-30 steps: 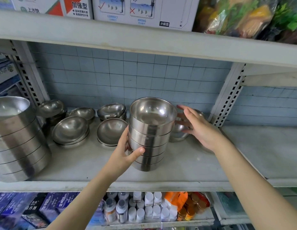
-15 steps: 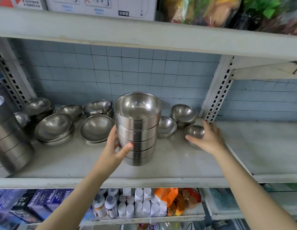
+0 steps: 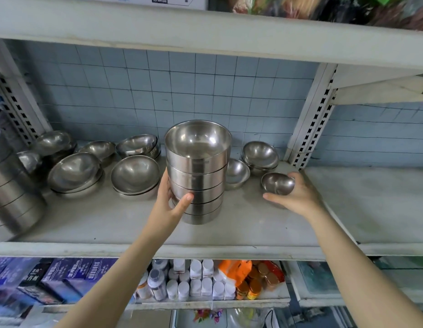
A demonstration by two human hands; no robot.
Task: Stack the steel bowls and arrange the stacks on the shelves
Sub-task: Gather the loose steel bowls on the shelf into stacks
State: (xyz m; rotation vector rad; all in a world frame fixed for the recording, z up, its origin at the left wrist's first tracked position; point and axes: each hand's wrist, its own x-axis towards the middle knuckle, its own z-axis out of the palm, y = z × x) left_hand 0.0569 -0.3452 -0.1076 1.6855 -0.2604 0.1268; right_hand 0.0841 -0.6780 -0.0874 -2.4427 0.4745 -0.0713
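Two hands engaged. Our left hand (image 3: 169,204) grips the bowl stack (image 3: 198,176), upright mid-shelf (image 3: 229,233), thumb across its front. Our right hand (image 3: 295,197) cups a small bowl (image 3: 277,183), rim up; the stack stands near, to its left.

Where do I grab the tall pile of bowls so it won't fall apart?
Probably low, around the bottom bowls, hands on both sides. The stack is separate nested bowls with straight walls; gripping higher would lift only the top ones. The left hand holds its left side low.
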